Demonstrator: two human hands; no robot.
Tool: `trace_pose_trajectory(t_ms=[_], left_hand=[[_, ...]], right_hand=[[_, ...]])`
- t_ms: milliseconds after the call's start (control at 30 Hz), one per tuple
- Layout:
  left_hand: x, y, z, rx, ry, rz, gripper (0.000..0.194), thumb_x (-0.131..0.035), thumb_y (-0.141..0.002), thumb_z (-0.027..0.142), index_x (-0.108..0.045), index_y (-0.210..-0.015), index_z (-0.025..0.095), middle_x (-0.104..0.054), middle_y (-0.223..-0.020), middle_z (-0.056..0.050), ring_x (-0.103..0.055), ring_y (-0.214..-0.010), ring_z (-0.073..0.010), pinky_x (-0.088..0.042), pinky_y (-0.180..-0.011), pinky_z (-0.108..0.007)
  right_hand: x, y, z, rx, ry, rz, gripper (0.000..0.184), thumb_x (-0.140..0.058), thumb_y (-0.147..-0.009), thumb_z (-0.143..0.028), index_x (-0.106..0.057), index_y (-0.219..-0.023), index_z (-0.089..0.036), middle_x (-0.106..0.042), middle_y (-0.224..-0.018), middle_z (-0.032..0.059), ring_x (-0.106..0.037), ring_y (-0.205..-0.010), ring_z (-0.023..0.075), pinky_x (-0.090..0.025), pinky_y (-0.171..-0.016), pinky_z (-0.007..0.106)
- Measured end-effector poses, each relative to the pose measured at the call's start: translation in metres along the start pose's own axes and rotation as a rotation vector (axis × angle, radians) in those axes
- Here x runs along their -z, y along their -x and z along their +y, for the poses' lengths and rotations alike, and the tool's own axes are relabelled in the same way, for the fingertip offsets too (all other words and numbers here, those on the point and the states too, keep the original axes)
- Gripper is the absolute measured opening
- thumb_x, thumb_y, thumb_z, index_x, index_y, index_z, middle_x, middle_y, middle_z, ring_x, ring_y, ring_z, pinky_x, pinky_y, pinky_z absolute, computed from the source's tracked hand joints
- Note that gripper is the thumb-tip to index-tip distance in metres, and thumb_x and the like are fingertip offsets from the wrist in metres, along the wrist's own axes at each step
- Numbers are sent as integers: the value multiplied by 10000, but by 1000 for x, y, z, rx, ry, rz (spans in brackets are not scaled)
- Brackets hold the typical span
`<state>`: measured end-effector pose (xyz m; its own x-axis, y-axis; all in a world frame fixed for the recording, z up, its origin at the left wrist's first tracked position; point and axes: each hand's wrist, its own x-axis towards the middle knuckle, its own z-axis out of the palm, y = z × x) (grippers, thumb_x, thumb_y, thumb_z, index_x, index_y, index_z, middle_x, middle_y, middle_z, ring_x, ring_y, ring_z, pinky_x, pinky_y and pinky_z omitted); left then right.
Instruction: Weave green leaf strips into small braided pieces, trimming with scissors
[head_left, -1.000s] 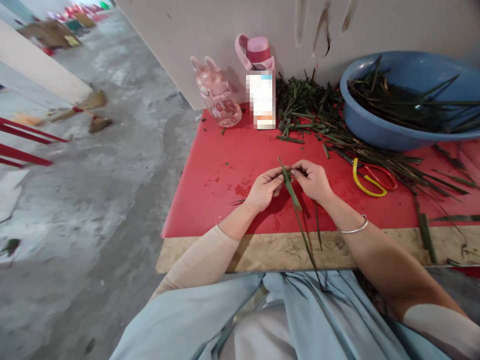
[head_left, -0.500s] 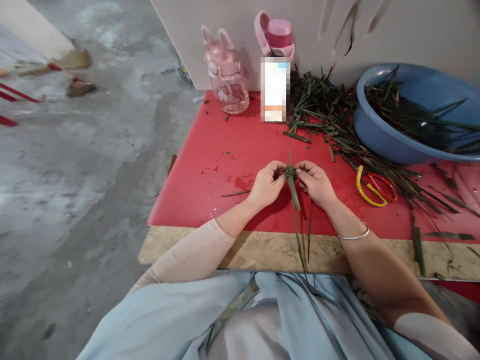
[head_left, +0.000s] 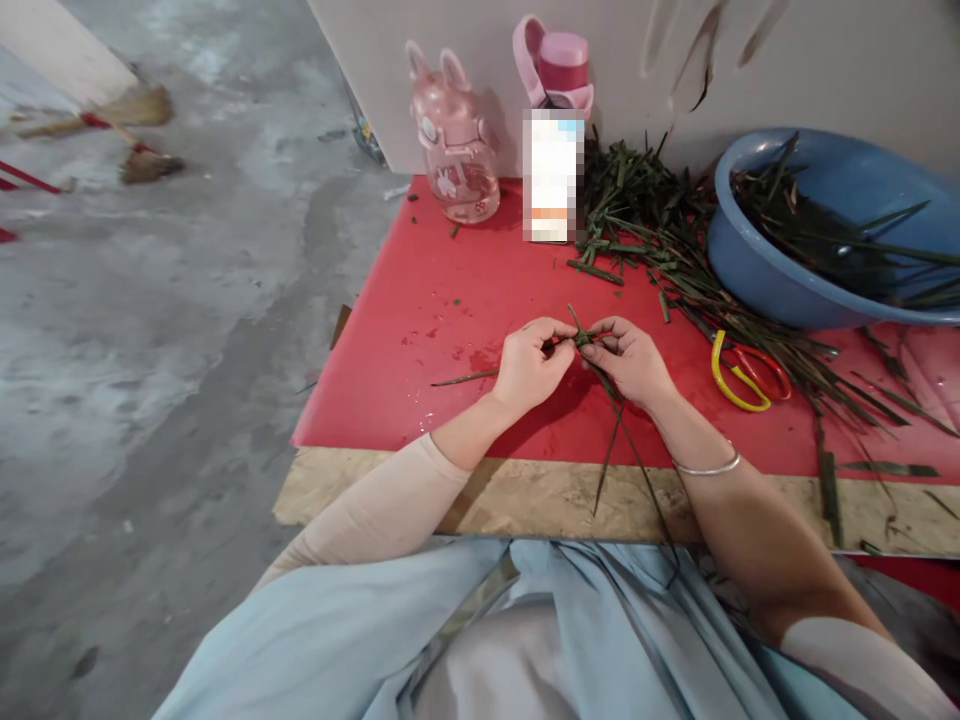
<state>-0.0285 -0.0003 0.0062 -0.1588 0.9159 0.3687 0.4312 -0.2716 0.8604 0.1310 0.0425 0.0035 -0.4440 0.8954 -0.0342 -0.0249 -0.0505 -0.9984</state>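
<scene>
Between my hands is a small woven piece of green leaf strips (head_left: 583, 340), raised a little over the red tabletop. My left hand (head_left: 536, 362) pinches its left side, fingertips close together. From the right, my right hand (head_left: 626, 358) pinches the same piece, thumb toward me. One short strip end sticks up from the weave. Long thin strips trail down past my right hand and over the table's front edge, and another strip reaches out left beneath my left hand. My fingertips cover part of the weave.
A blue basin (head_left: 814, 290) holding water and leaves stands at the right. Beside it lie a heap of cut leaf strips (head_left: 637, 195) and scissors (head_left: 739, 375) with yellow and red handles. A pink rabbit-eared bottle (head_left: 457, 150), a blurred-out phone (head_left: 553, 180) and a pink-lidded bottle (head_left: 562, 60) stand behind.
The woven piece has turned in my fingers, so its wide tail and hanging strips have swung right, under my right hand. My fingertips have come closer together over the weave.
</scene>
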Motion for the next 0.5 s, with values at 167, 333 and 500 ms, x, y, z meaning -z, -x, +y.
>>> trace_pose_trajectory(t_ms=[167,333,500], left_hand=[[12,-15,-18,102,-103,-12,225,-490,-774,151,-682,-892,153,-681,-806,-47,-613,-746,-151,-507,-752,-298],[25,-22,-21,-15,-289,199,436,-435,-781,87,-593,-1180,165,-537,-1292,-121,-456,-1252,-214,-349,-1078,-385],[19,-10,-13,-176,-359,33,442,-434,-827,143,-545,-1253,186,-492,-1382,-106,-322,-1368,-237,-228,-1133,-486]], right_hand=[[22,-7,-3,115,88,43,536,-688,-718,-491,-466,-1142,-248,-672,-911,23,-609,-686,129,-493,-606,258],[39,-14,2,396,139,510,454,-332,-903,-570,-431,-1233,-275,-554,-1230,72,-577,-1040,164,-493,-845,325],[11,8,-18,473,472,649,352,-381,-923,-419,-548,-1144,-201,-590,-1143,116,-538,-1095,220,-403,-980,403]])
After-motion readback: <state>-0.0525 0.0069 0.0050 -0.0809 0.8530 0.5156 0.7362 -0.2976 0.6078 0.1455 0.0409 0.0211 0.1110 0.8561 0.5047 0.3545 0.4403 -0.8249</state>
